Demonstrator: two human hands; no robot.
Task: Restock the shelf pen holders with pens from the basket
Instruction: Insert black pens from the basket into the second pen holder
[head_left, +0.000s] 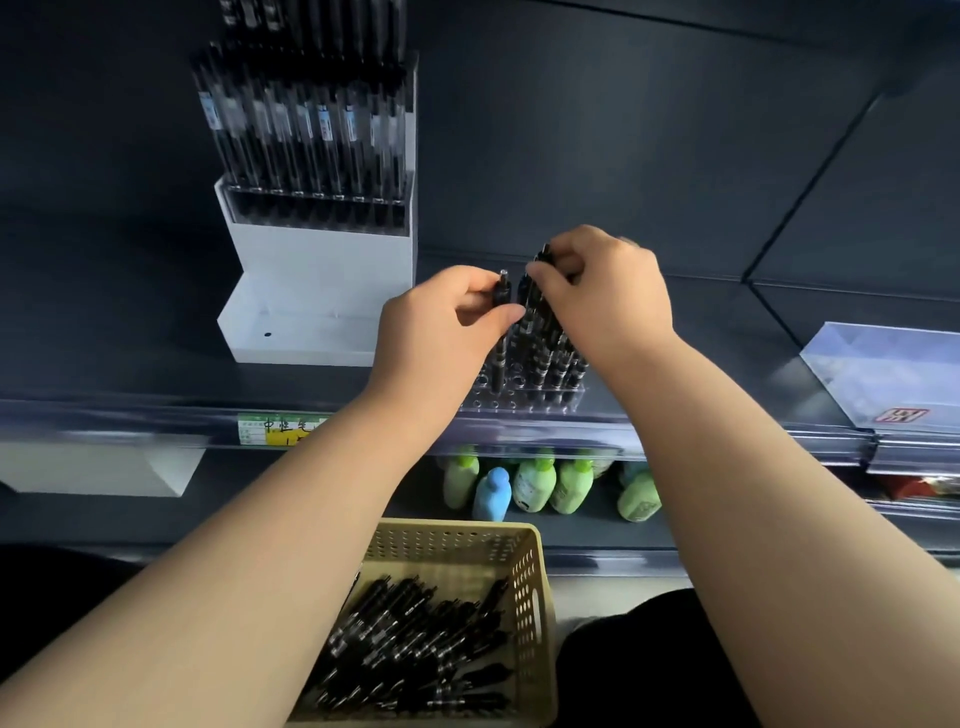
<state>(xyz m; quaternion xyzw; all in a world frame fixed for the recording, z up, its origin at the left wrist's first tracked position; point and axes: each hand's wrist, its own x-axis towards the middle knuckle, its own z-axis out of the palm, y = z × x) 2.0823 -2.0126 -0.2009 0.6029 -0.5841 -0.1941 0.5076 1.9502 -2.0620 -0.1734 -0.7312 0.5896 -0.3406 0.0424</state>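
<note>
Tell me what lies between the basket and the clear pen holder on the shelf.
Head view: above the basket, green and blue bottles on the lower shelf, then the shelf's front rail below the holder.

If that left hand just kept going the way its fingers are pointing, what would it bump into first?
Most likely the bunch of pens held by the right hand, right beside the left hand and its single pen. Depth is hard to judge, so it might pass just in front.
</note>
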